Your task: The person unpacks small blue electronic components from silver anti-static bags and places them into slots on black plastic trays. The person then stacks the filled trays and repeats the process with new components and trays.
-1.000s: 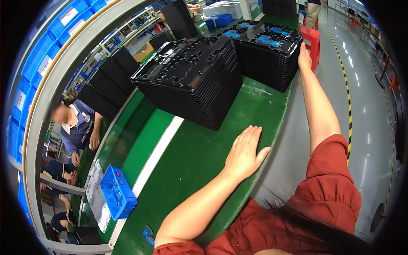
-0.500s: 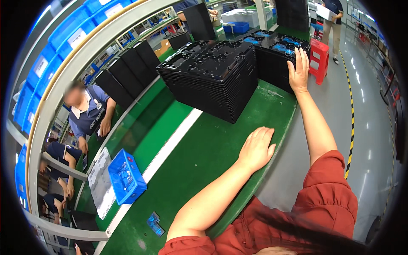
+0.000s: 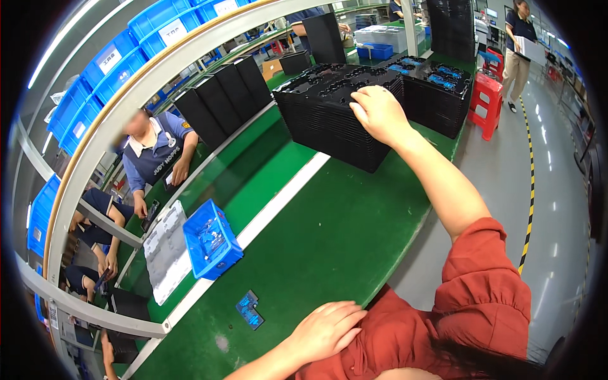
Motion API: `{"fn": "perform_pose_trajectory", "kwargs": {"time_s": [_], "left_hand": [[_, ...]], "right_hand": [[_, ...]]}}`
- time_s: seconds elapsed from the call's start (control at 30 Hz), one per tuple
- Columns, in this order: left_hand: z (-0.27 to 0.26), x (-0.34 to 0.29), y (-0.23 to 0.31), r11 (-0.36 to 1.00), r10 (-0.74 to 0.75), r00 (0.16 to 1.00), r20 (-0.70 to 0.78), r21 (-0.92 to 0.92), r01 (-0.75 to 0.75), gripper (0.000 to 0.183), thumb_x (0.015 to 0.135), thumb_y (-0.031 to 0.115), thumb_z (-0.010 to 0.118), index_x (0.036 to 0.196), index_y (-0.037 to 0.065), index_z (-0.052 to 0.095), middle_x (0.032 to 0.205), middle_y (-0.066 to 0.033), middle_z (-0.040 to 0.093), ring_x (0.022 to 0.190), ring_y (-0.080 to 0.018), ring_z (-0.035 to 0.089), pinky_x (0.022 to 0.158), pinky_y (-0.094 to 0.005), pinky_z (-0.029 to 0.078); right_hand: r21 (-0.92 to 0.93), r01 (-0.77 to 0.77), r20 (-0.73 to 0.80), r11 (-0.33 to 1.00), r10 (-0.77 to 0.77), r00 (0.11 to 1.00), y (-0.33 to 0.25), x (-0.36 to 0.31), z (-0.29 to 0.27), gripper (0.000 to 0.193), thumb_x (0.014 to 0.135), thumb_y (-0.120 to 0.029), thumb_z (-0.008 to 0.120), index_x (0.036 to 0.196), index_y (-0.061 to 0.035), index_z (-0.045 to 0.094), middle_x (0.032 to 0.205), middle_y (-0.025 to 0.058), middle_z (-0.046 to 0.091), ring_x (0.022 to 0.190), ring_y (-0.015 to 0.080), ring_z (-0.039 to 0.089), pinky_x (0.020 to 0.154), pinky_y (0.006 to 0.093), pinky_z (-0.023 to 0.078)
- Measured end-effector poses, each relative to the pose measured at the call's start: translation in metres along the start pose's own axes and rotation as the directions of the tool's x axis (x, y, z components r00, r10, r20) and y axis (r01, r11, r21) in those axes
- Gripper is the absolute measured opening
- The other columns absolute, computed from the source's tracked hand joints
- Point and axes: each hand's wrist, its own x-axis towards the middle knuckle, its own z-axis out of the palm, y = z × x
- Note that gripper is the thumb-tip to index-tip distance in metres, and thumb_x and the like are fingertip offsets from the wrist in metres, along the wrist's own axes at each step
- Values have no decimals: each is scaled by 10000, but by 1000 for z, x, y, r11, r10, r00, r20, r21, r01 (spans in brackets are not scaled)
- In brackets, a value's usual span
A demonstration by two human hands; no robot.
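My left hand (image 3: 326, 330) lies at the green table's near edge by my red clothing, fingers stretched out and nothing in them. To its left a small blue circuit board (image 3: 249, 310) rests on the tabletop. My right hand (image 3: 382, 115) is raised at the near top corner of a tall stack of black trays (image 3: 335, 126). Its fingers are loosely bent, with the thumb apart below them, and I see nothing in them. Whether it touches the top tray is hard to tell. A second black tray stack (image 3: 437, 101) with blue boards on top stands behind to the right.
A blue bin (image 3: 213, 253) of small parts sits beside a grey-white molded tray (image 3: 167, 253). A metal frame (image 3: 120, 101) arches along the left. Across the table a person (image 3: 161, 152) works. A red stool (image 3: 486, 104) and a person carrying a white box (image 3: 532, 52) are at right.
My right hand has come left from the right-hand stack to the taller one's corner. My left hand has drawn back toward my body. The view has shifted.
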Motion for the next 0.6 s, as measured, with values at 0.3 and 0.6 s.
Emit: {"fn": "perform_pose_trajectory", "kwargs": {"time_s": [0.3,0.6], "left_hand": [[-47,-105,-1,959,-202,942,-270,141,246,223,754,88,672,967,32,638,966,-96,670,943,-262,646,817,-378,519],[-56,-167,-34,911,-304,769,-562,65,407,158,757,22,630,913,16,654,900,-130,675,827,-291,653,756,-371,515]], "right_hand": [[-1,-5,193,1000,5,981,-14,15,-3,311,769,-182,681,1047,-45,659,978,130,636,981,301,587,892,394,455],[12,87,-350,996,-77,934,-15,61,-12,175,784,-98,639,951,-63,681,849,101,625,853,294,587,793,386,468]]}}
